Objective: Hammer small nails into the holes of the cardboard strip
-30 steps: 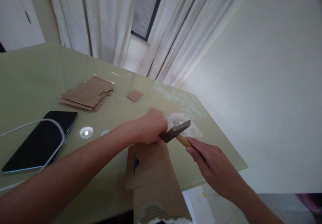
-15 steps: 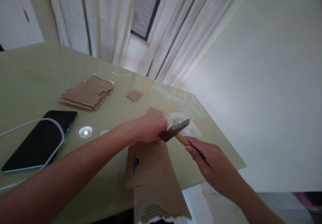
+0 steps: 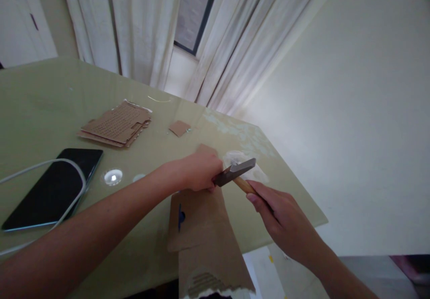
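Hammer [image 3: 235, 172]: dull grey metal head, wooden handle; matt brown corrugated cardboard [image 3: 198, 220]; glossy smooth table [image 3: 40, 106].

Hammer [image 3: 237, 173]: dark metal head on a light wooden handle, held tilted above the table's right edge, head end touching the top of the cardboard sheet [image 3: 198, 220]. Sheet: brown, flat, a blue mark on it, overhanging the table's near edge.

Green table [image 3: 40, 106] bears cardboard [image 3: 198, 227], tablet [image 3: 53, 187], cable [image 3: 40, 167].
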{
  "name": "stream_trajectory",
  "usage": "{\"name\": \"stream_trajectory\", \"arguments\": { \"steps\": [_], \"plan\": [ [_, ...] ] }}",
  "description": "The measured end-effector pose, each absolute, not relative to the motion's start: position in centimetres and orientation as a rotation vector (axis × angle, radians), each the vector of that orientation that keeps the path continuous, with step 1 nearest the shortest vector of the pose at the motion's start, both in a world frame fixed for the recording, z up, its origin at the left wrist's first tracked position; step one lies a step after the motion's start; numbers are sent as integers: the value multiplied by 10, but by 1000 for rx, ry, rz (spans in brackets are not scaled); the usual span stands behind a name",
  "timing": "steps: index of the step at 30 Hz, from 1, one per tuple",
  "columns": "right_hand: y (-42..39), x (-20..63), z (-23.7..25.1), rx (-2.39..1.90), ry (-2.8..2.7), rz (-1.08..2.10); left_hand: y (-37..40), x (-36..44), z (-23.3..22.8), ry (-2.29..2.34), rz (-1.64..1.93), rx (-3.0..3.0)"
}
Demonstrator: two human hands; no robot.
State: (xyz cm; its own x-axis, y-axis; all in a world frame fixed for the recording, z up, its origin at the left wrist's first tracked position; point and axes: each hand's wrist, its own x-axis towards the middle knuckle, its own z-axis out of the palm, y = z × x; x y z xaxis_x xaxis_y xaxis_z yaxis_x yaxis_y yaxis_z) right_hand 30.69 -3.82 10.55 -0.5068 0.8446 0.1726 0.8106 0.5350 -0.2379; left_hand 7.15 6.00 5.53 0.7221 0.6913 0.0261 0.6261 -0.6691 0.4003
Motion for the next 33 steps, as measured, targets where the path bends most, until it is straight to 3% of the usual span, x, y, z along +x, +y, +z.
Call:
{"name": "stream_trajectory", "arguments": {
  "steps": [15,33],
  "plan": [
    [-38,313,108,-1454,-2559,260,59,73,59,956,230,2594],
    [-41,316,104,-1313,-2642,-54,52,73,63,1001,242,2555]
  ]
}}
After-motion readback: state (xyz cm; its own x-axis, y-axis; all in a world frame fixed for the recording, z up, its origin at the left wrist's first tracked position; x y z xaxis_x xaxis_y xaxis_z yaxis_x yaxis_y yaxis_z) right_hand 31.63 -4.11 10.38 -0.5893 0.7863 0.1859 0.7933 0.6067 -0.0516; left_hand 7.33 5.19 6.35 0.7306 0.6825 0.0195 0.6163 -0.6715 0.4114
